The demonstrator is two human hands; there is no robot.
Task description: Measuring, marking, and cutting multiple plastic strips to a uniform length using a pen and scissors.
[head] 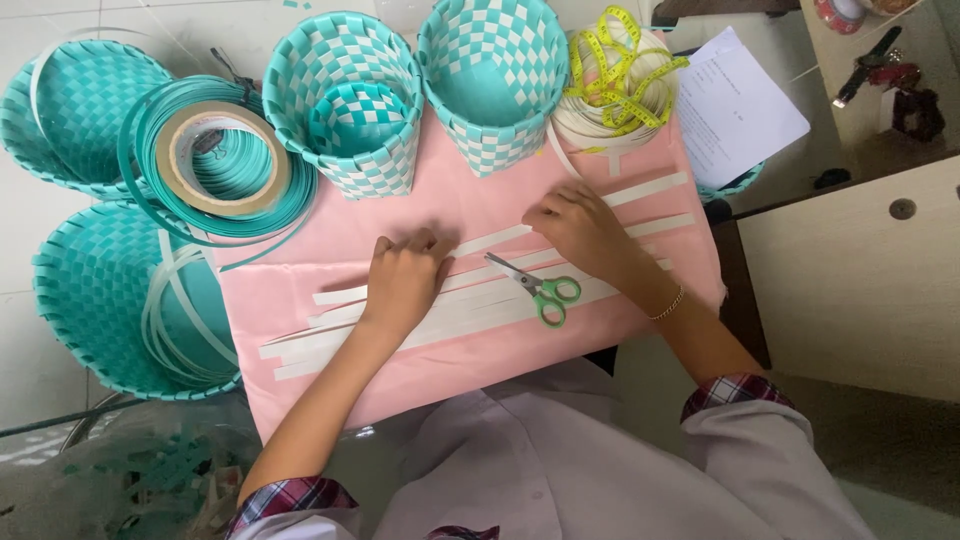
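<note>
Several long white strips [470, 310] lie side by side across a pink cloth-covered board [450, 200] on my lap. My left hand [405, 275] rests palm down on the strips near their middle, fingers curled. My right hand [580, 228] presses fingertips onto a strip [650, 190] further up and to the right. Green-handled scissors [535, 285] lie on the strips between my two hands, touched by neither.
Two teal-and-white woven baskets [345, 100] [492, 75] stand at the board's far edge. A roll of white strip with a yellow measuring tape [615, 80] sits right of them, then a paper sheet [740, 105]. Left: tape roll [225, 155], teal strip coil, woven basket pieces [95, 290].
</note>
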